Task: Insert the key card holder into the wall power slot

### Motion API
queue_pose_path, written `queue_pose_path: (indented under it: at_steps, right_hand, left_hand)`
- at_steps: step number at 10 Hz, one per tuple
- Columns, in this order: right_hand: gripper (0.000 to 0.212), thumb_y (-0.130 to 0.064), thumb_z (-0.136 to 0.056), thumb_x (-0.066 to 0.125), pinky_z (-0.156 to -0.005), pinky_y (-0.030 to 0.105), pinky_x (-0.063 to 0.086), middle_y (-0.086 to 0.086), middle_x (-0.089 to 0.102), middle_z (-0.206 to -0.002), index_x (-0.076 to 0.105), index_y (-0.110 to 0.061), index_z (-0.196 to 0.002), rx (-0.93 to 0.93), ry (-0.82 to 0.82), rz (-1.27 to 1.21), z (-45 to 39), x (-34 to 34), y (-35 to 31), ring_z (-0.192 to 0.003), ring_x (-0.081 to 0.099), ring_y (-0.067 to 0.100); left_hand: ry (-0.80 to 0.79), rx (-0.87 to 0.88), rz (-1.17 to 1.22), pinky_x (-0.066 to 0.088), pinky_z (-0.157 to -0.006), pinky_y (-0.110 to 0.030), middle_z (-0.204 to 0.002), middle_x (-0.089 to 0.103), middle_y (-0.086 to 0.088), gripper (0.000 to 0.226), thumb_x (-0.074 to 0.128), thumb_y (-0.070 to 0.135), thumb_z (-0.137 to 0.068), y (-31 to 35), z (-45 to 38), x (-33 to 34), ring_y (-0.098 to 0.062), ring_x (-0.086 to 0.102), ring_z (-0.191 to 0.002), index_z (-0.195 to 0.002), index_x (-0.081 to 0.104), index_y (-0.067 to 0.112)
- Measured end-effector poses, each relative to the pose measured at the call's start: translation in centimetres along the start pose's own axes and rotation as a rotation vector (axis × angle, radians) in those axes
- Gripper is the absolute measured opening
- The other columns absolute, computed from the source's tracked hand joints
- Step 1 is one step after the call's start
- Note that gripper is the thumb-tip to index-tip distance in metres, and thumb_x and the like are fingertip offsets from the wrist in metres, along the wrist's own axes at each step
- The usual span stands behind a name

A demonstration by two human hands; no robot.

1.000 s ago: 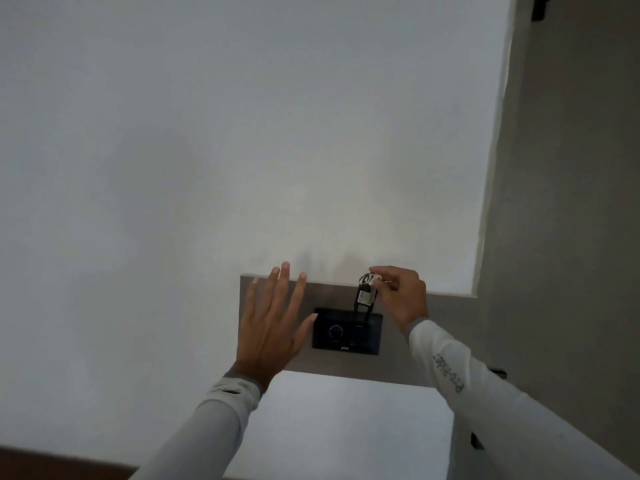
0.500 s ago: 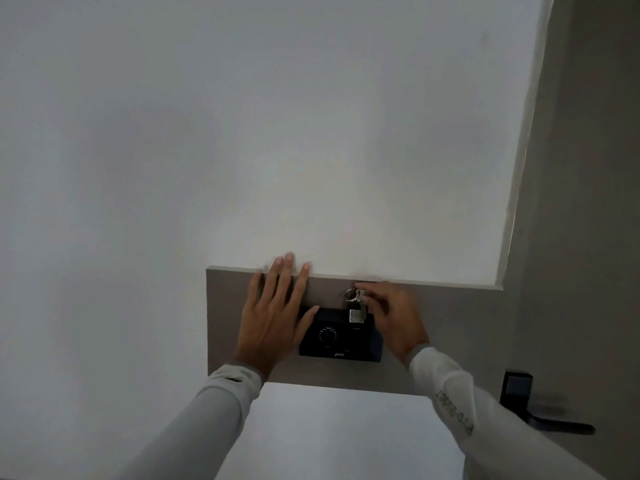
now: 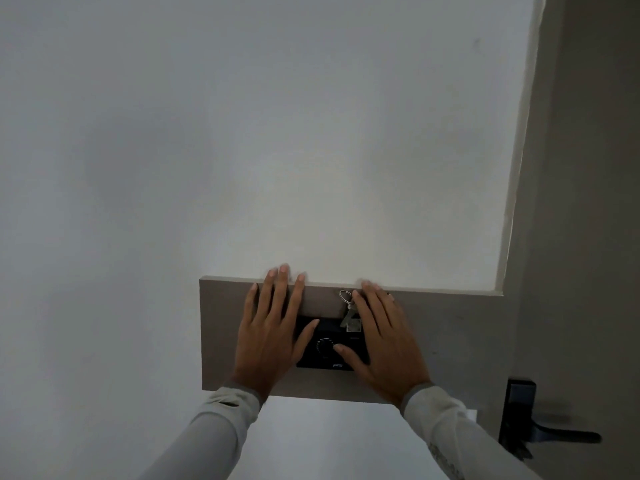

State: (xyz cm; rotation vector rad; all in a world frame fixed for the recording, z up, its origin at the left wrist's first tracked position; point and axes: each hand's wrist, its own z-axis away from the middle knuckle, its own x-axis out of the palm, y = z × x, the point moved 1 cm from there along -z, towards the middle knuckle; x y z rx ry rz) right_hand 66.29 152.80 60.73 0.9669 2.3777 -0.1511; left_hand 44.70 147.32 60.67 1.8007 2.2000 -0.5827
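Note:
A black wall power unit [image 3: 329, 348] with a round dial sits on a grey-brown wall panel [image 3: 450, 334]. The key card holder [image 3: 352, 322], a small grey tag with a metal ring [image 3: 345, 295], stands in the unit's top right, its lower end out of sight. My left hand [image 3: 270, 330] lies flat on the panel left of the unit, fingers spread, thumb over the unit's edge. My right hand [image 3: 384, 341] lies flat over the unit's right side, just right of the holder, thumb on the unit's face. Neither hand grips anything.
White wall [image 3: 277, 133] fills the view above and left of the panel. A grey door [image 3: 588, 202] stands at the right, with a black lock plate and lever handle [image 3: 540, 424] low on it.
My right hand has let go of the key card holder and spread flat over the unit's right side. The holder now stands in the unit by itself. The view has drawn closer.

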Motion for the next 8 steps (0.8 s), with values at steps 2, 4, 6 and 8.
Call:
queue_pose_path:
  at_steps: [2, 4, 6, 8]
  right_hand:
    - [0.081, -0.062, -0.093, 0.05, -0.124, 0.047, 0.026, 0.01, 0.028, -0.164, 0.037, -0.008, -0.152, 0.022, -0.034, -0.015, -0.1, -0.1, 0.2, -0.155, 0.018, 0.024]
    - [0.078, -0.069, -0.093, 0.041, -0.123, 0.045, 0.029, 0.003, 0.021, -0.167, 0.041, -0.015, -0.149, 0.032, -0.104, -0.01, -0.3, -0.6, 0.7, -0.156, 0.012, 0.02]
    - [0.098, -0.079, -0.086, 0.037, -0.129, 0.037, 0.014, -0.008, 0.002, -0.169, 0.005, -0.023, -0.16, 0.13, -0.221, -0.143, -0.6, -1.6, -0.2, -0.155, -0.008, 0.007]
    - [0.094, -0.075, -0.084, 0.05, -0.127, 0.042, 0.02, -0.019, 0.0, -0.168, -0.008, -0.05, -0.153, 0.268, -0.237, -0.532, -3.0, -7.5, -2.3, -0.155, 0.003, 0.002]
  left_hand:
    - [-0.014, 0.028, -0.027, 0.04, -0.123, -0.062, -0.172, 0.033, -0.021, 0.076, 0.041, 0.06, -0.106, -0.5, 0.6, 0.0, -0.039, 0.032, -0.159, -0.165, 0.033, 0.013]
    - [-0.055, 0.0, -0.026, 0.041, -0.121, -0.063, -0.173, 0.031, -0.022, 0.078, 0.038, 0.063, -0.106, -0.2, 0.6, -0.2, -0.039, 0.033, -0.158, -0.166, 0.031, 0.014]
    - [-0.11, 0.014, -0.038, 0.042, -0.121, -0.064, -0.173, 0.029, -0.022, 0.08, 0.033, 0.066, -0.105, 0.2, 1.1, -1.8, -0.038, 0.029, -0.16, -0.166, 0.031, 0.014]
    - [-0.014, 0.047, -0.1, 0.035, -0.126, -0.064, -0.174, 0.026, -0.021, 0.081, 0.032, 0.068, -0.105, -2.1, -2.0, -8.6, -0.039, 0.024, -0.161, -0.167, 0.029, 0.015]
